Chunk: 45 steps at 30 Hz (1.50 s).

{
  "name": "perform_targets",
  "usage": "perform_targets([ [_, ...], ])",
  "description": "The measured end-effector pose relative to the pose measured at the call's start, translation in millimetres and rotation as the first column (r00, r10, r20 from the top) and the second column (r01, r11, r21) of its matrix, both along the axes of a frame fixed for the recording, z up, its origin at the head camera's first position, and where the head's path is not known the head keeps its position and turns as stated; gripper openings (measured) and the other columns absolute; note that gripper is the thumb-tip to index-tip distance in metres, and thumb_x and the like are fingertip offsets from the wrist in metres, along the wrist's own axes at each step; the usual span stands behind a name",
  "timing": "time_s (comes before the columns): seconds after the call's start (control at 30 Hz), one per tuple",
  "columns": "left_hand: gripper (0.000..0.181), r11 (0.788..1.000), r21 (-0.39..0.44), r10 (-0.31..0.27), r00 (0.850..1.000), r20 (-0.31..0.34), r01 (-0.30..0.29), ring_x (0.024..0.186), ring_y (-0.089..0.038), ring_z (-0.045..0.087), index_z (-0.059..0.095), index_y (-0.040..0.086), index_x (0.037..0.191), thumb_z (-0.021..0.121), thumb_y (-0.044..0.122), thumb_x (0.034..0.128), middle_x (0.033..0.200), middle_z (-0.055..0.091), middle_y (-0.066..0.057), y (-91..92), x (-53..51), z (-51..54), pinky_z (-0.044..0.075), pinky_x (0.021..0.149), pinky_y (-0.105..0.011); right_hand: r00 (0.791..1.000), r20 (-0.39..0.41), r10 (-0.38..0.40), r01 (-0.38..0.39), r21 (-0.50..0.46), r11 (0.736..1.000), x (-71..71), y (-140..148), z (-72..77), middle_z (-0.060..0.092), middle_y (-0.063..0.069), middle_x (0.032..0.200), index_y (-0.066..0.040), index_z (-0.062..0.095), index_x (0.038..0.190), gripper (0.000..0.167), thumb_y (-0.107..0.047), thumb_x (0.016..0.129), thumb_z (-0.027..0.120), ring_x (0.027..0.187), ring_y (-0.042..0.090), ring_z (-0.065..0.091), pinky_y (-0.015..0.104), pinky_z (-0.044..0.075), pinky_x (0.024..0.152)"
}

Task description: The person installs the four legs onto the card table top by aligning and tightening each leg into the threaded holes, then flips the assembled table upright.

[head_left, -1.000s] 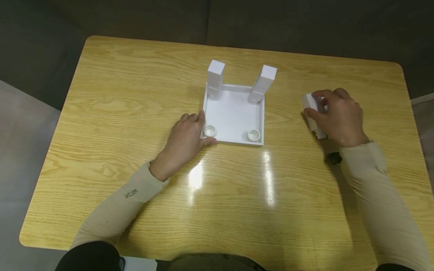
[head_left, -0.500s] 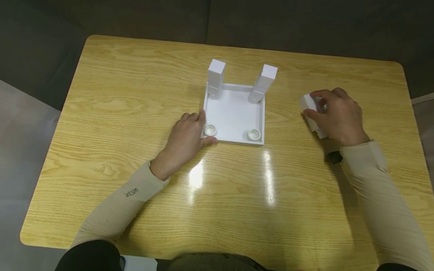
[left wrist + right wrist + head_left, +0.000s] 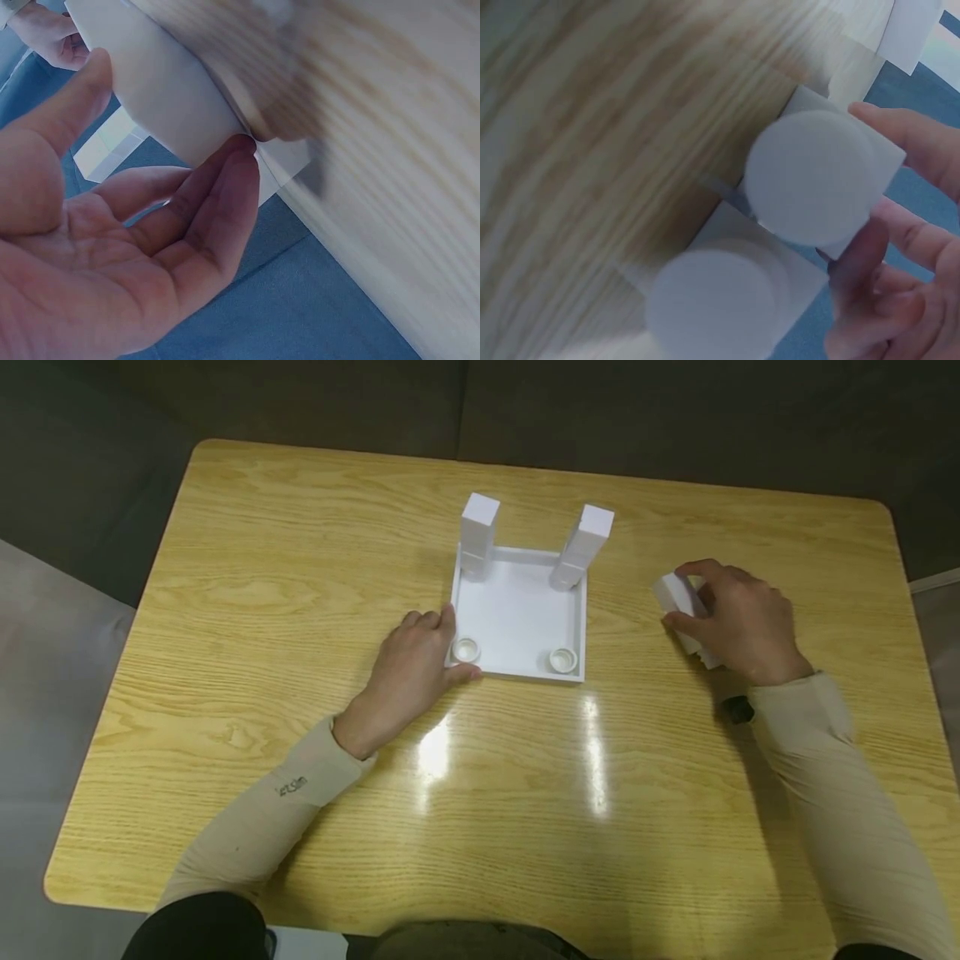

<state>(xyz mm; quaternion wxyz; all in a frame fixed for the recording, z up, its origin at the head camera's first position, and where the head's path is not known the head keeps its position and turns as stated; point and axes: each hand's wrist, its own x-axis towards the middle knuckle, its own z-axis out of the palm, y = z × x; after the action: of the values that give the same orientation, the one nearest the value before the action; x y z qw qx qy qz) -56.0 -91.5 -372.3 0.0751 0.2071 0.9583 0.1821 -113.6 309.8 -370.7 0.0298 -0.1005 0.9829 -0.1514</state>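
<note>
A white square tray-like panel (image 3: pixel 517 614) with a low rim lies on the table. Two white square posts (image 3: pixel 477 531) stand upright at its far corners. White round sockets (image 3: pixel 562 660) sit in both near corners. My left hand (image 3: pixel 405 672) holds the panel's near left corner, thumb along the front edge and fingers along the left side. To the right, my right hand (image 3: pixel 742 622) pinches a white square post (image 3: pixel 678 595) between thumb and fingers. In the right wrist view, this post's round end (image 3: pixel 810 176) shows beside a second post (image 3: pixel 712 307) with a similar round end.
The wooden table (image 3: pixel 510 843) has rounded corners and two bright reflections in front of the panel. Dark grey cloth (image 3: pixel 570 414) hangs behind its far edge. The upright posts rise well above the panel.
My right hand has shifted slightly left, and the far end of the pinched post has swung left with it. My left hand and the panel have stayed in place.
</note>
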Motion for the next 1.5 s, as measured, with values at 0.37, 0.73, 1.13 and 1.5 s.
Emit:
perform_targets([
  [0.37,0.091,1.000,0.002,-0.008,1.000,-0.001,0.008,0.102,-0.039,0.068,0.051,-0.022,0.147,0.088,0.040,0.0907,0.123,0.072,-0.031,-0.3,0.9,-0.7,0.060,0.091,-0.045,0.996,0.012,-0.088,0.089,-0.095,0.992,3.0,1.3,5.7,0.073,0.030,0.107,-0.005,0.059,0.153,0.063,-0.023,0.097,0.081,0.089,0.044,0.071,0.049,0.045,0.062],
  [0.73,0.091,1.000,0.011,-0.004,1.000,0.011,0.004,0.100,-0.038,0.068,0.051,-0.022,0.147,0.088,0.039,0.0907,0.120,0.073,-0.030,-0.3,1.4,-3.5,0.060,0.091,-0.045,0.980,-0.177,-0.089,0.047,-0.226,0.973,10.0,2.8,20.7,0.075,0.023,0.101,-0.019,0.068,0.152,0.062,-0.016,0.093,0.087,0.071,-0.012,0.050,0.009,0.036,0.059],
  [1.13,0.092,1.000,0.014,0.005,0.999,0.032,-0.006,0.106,-0.040,0.068,0.050,-0.021,0.148,0.088,0.040,0.0911,0.124,0.072,-0.030,-0.3,0.2,-1.3,0.059,0.095,-0.047,0.952,-0.267,-0.149,0.048,-0.352,0.935,14.1,-14.6,32.0,0.072,0.008,0.097,-0.024,0.073,0.146,0.059,-0.011,0.090,0.087,0.061,-0.011,0.048,0.008,0.038,0.061],
  [1.5,0.091,1.000,0.018,-0.001,1.000,0.020,0.001,0.105,-0.040,0.068,0.050,-0.022,0.148,0.088,0.039,0.0911,0.125,0.071,-0.031,-1.2,-1.5,-1.3,0.059,0.095,-0.046,0.942,-0.276,-0.192,0.051,-0.446,0.894,19.3,-29.8,38.6,0.062,-0.019,0.092,-0.021,0.076,0.140,0.056,-0.008,0.087,0.089,0.061,-0.002,0.050,0.012,0.040,0.060],
])
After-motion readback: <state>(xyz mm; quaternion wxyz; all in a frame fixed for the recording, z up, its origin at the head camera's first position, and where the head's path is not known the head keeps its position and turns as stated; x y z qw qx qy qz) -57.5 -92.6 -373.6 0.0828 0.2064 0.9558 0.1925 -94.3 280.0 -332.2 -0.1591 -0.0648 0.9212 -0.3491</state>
